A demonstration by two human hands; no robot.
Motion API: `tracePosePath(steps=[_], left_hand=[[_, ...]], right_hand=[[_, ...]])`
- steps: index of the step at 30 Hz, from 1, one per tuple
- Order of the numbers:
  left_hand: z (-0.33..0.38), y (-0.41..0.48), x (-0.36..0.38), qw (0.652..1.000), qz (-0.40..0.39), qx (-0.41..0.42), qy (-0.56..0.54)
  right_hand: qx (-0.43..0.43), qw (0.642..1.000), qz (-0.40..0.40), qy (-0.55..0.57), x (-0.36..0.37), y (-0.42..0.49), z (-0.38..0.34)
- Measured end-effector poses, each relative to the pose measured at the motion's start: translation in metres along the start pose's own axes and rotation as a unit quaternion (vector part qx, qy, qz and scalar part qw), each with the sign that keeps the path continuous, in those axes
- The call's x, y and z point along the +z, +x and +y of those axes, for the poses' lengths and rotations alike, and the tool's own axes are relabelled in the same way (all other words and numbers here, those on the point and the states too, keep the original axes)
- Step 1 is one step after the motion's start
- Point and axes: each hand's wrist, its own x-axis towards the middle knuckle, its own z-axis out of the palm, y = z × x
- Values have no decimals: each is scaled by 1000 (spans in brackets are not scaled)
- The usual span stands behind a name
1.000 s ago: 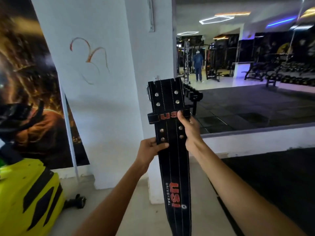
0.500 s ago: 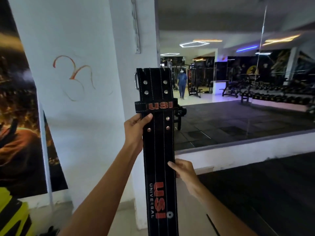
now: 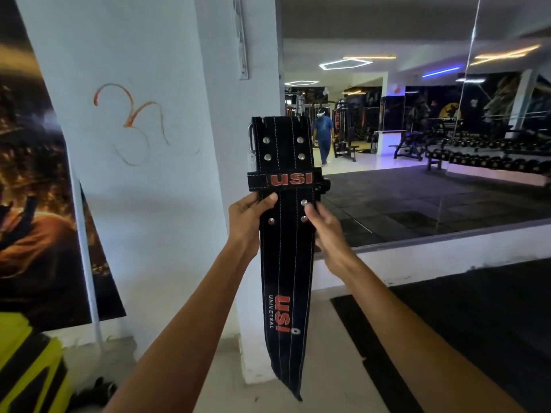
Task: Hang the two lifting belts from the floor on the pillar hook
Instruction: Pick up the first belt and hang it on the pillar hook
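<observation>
A black lifting belt (image 3: pixel 286 263) with red USI lettering hangs upright in front of the white pillar (image 3: pixel 167 174). Its buckle end is up and its tail points to the floor. My left hand (image 3: pixel 247 216) grips the belt's left edge just under the loop strap. My right hand (image 3: pixel 325 225) holds the right edge at the same height, fingertips on the rivets. A white metal strip (image 3: pixel 241 37) is screwed high on the pillar's face, above the belt. No hook shape is clear on it. A second belt is not in view.
A large wall mirror (image 3: pixel 417 129) fills the right side, reflecting the gym, dumbbell racks and a person. A dark poster (image 3: pixel 32 189) leans at the left. A yellow and black object (image 3: pixel 26 368) sits at the bottom left. Black floor mats (image 3: pixel 462 338) lie to the right.
My right hand slid down the belt, then came back up to the rivets beside my left hand. The belt rose and my view tilted upward toward the pillar.
</observation>
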Motion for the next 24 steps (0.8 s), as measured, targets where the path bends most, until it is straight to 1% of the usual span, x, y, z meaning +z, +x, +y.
tracePosePath(steps=[2, 4, 5, 6, 8, 9, 11, 13, 15, 16, 17, 19, 20, 21, 22, 24], left_hand=[[-3, 1, -1, 1000, -10, 6, 7], [-10, -3, -6, 1000, -19, 16, 8], [-21, -8, -12, 999, -26, 9, 30], [-37, -20, -21, 997, -32, -16, 72], [-74, -54, -43, 980, -54, -99, 161], [-86, -66, -51, 972, -68, -132, 181], [-87, -66, -52, 972, -62, -144, 178], [-69, -49, -42, 981, -28, -123, 146], [-63, -46, -36, 987, -16, -108, 117], [-73, -55, -41, 985, -22, -114, 131], [-85, -72, -49, 977, -42, -141, 155], [-106, -106, -66, 941, -125, -224, 221], [-107, -111, -69, 926, -150, -239, 250], [-101, -106, -68, 926, -153, -230, 256], [-88, -96, -62, 941, -135, -198, 238], [-52, -70, -44, 977, -93, -108, 159]], right_hand=[[-33, 998, 42, 19, 8, 20, -13], [-29, 995, 70, 64, 13, 28, -5], [-25, 993, 81, 80, 16, 28, 0], [-22, 992, 87, 90, 17, 27, 4], [-18, 990, 103, 93, 19, 23, 8], [-18, 990, 106, 91, 19, 22, 11], [-22, 991, 96, 92, 18, 19, 18], [-17, 991, 91, 96, 19, 16, 22], [-15, 989, 106, 104, 21, 15, 18], [-17, 987, 113, 114, 20, 16, 15], [-18, 985, 120, 125, 18, 17, 12], [-18, 983, 120, 136, 13, 18, 12], [-19, 984, 116, 135, 12, 17, 14], [-20, 985, 113, 128, 11, 15, 15], [-21, 986, 112, 121, 11, 13, 16], [-23, 988, 100, 113, 11, 8, 16]])
